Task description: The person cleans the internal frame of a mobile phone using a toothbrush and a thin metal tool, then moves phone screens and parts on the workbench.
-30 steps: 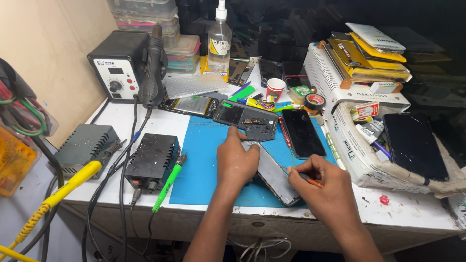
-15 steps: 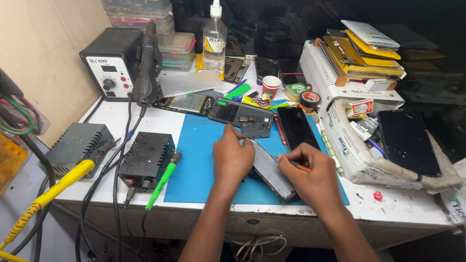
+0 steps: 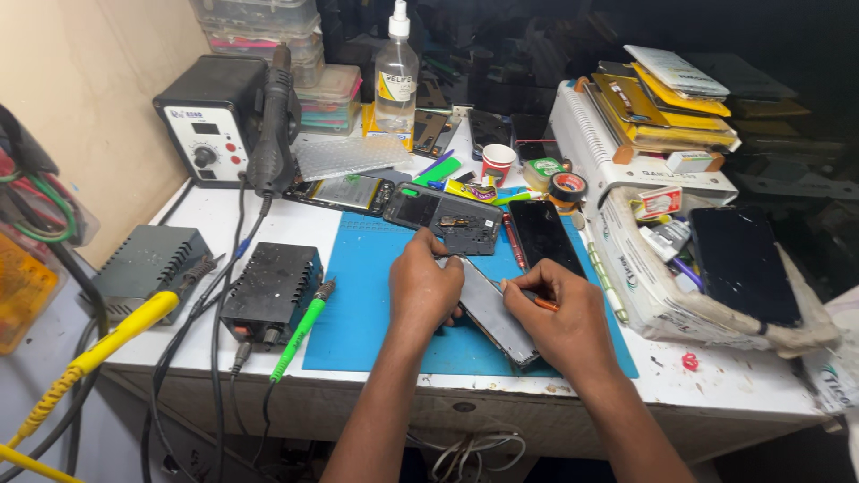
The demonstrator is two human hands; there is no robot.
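A dark opened phone (image 3: 495,313) lies slanted on the blue work mat (image 3: 367,295). My left hand (image 3: 423,286) presses down on the phone's upper left part and steadies it. My right hand (image 3: 559,317) grips a thin orange-handled tool (image 3: 543,304) whose tip touches the phone's right edge. Another dark phone (image 3: 546,237) lies flat on the mat just behind my right hand. A black phone back frame (image 3: 443,217) sits at the mat's far edge.
A hot-air station (image 3: 215,116) stands back left, two black power boxes (image 3: 268,286) and a green-handled iron (image 3: 300,331) left of the mat. A clear bottle (image 3: 395,76), small cup (image 3: 497,164), tape roll (image 3: 567,187) and stacked boxes (image 3: 662,98) crowd the back and right.
My right hand has shifted slightly along the phone's edge with the tool. The head view has dipped a little; my left hand stays on the phone.
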